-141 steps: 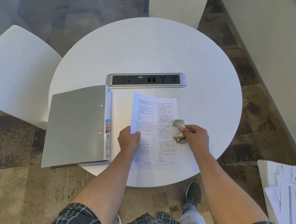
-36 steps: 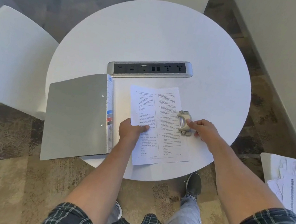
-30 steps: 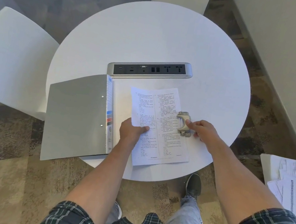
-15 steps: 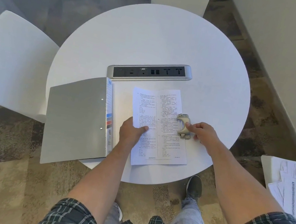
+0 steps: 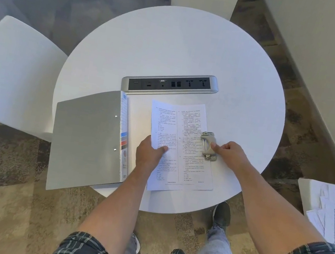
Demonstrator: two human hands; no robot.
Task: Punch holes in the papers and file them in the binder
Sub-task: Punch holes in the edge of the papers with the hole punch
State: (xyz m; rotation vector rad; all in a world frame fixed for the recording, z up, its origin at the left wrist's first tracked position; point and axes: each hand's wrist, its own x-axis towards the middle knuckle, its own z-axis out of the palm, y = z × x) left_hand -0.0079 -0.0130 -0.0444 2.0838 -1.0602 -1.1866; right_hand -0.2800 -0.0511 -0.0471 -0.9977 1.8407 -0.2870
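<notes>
Head camera, nearest first: we see our two forearms in rolled plaid sleeves reaching over the near edge of the round table (image 5: 197,43). Our left hand (image 5: 149,153) pinches the left edge of the paper (image 5: 180,151), thumb on top and the other fingers curled under the sheet. Our right hand (image 5: 229,153) has its fingers curled around the hole punch (image 5: 208,145), thumb pressing on its top. The punch sits over the paper's right edge, about halfway along it.

The paper lies toward the near edge of the table, slightly skewed. It may be more than one sheet, since a second corner peeks out at the bottom, but we cannot tell how many. To its left the binder (image 5: 88,136) lies open, its grey cover hanging off the table's left edge.

We judge the task to be early: the punching step is in hand, and nothing appears filed yet. Whether the holes are already cut we cannot say, because the punch covers that spot. After this, the sheet has to go onto the binder's rings, and more loose papers (image 5: 333,210) wait on a surface at the far right, cut off by the frame.

Hard to make out: the binder's ring mechanism is not visible, and its white inner side is barely distinct from the tabletop. The print on the paper is too small to read. Beyond the paper, a socket strip (image 5: 170,83) is set into the table's middle.
</notes>
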